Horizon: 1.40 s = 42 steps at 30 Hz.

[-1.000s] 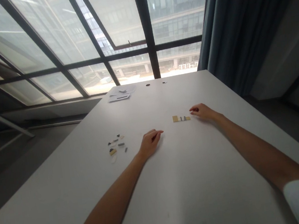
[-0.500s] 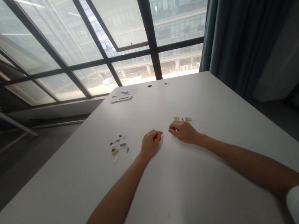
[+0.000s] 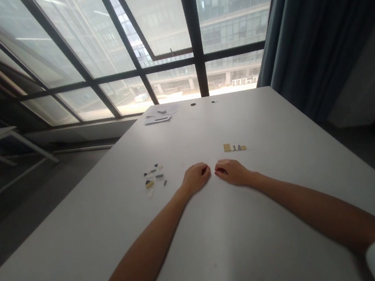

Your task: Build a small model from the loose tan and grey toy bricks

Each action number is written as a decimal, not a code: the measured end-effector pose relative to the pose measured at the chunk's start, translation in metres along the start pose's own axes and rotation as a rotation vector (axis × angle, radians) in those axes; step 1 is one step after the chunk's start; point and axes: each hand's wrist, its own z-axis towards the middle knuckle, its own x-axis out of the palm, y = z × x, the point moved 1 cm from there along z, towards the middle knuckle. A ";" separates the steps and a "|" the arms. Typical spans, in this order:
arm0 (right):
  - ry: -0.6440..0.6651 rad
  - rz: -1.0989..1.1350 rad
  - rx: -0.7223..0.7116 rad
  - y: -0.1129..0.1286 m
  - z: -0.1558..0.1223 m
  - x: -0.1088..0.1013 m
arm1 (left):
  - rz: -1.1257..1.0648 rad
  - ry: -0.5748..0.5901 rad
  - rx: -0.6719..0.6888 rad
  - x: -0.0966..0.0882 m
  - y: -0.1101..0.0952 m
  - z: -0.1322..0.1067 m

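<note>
Both hands are rested on the tabletop [image 3: 186, 133], knuckles up, set close together but not touching. Left hand [image 3: 197, 177]: fingers curled in, thumb closed against them. Right hand [image 3: 231, 172]: same, fingers folded into a loose fist. Whether anything small is kept inside either can't be told from this angle.

The part-built strip [image 3: 234, 147] is laid flat just beyond the right hand, apart from it. A wider yellow section is seen at its left end, grey and pale bits mid-way, narrower yellow at the right end.

Loose pieces are scattered left of the left hand, clear of it: a grey bar [image 3: 159, 176], a shorter grey piece [image 3: 165, 183], a yellow block [image 3: 149, 185] with a dark piece beside or on it, a pale piece [image 3: 150, 193] nearest the wearer, a black piece [image 3: 156, 165] farthest out. Papers [image 3: 153, 121] are stacked unevenly at the far left corner.
</note>
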 end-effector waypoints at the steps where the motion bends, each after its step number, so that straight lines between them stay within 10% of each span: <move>1: -0.002 0.004 -0.002 -0.001 0.000 0.000 | -0.002 0.002 0.002 0.000 0.000 0.000; 33: -0.002 0.026 -0.003 -0.004 -0.001 0.001 | -0.011 -0.002 -0.023 0.000 -0.005 -0.001; 42: 0.015 0.034 -0.006 -0.006 -0.002 0.003 | -0.014 0.102 -0.004 -0.024 -0.003 0.001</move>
